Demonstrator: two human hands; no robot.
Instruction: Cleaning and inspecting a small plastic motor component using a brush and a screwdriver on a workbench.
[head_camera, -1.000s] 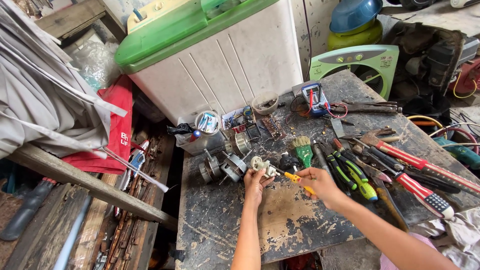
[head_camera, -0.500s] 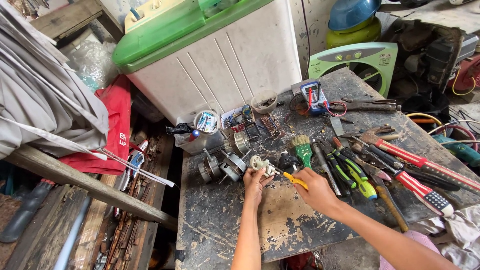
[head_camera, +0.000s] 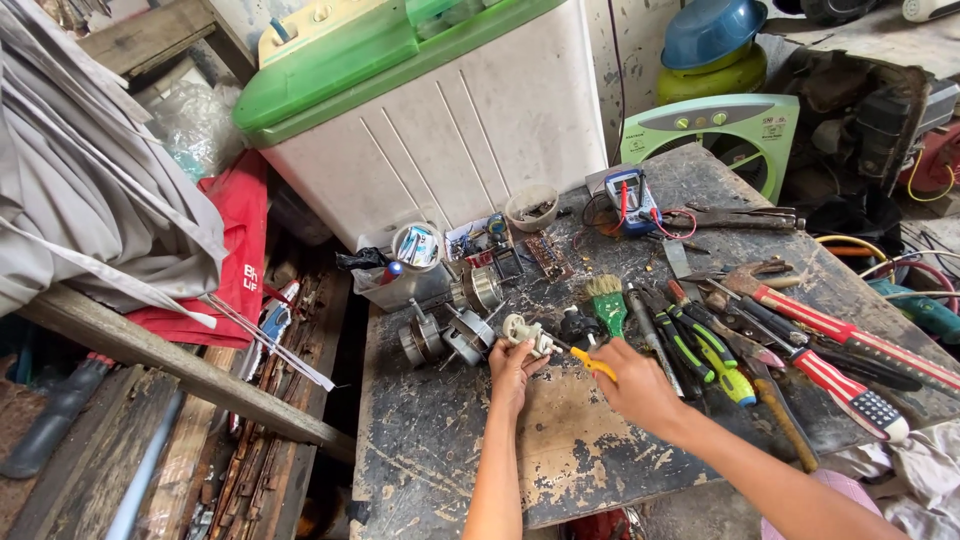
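The left hand (head_camera: 513, 368) is closed around a small whitish plastic part (head_camera: 524, 330), holding it just above the tabletop (head_camera: 450, 440) at its near-middle, while the right hand (head_camera: 636, 380) pinches the yellow handle of a thin screwdriver (head_camera: 592, 362) whose tip meets that part. The part looks light, rigid and somewhat brittle, with metal bits on it; it seems best gripped by its plastic body, as the fingers do now, leaving the end toward the tool free. The screwdriver is slim and stiff, likely to slip if pressed off-axis. Just beyond the left hand lie metal motor pieces (head_camera: 445, 338), heavy-looking and greasy. To the right sit a green-handled brush (head_camera: 606, 303), green and black screwdrivers (head_camera: 700, 345) and red-handled tools (head_camera: 850, 345), close together. Farther back stand a round white tub (head_camera: 417, 245) with small packets inside, a small bowl (head_camera: 531, 207) and a blue multimeter (head_camera: 634, 187) with red leads. Behind the tabletop is a white box with a green lid (head_camera: 400, 110); to its left, a red bag (head_camera: 235, 250) bears white lettering, and a pale green fan housing (head_camera: 715, 135) with a small corner label leans at the back right.
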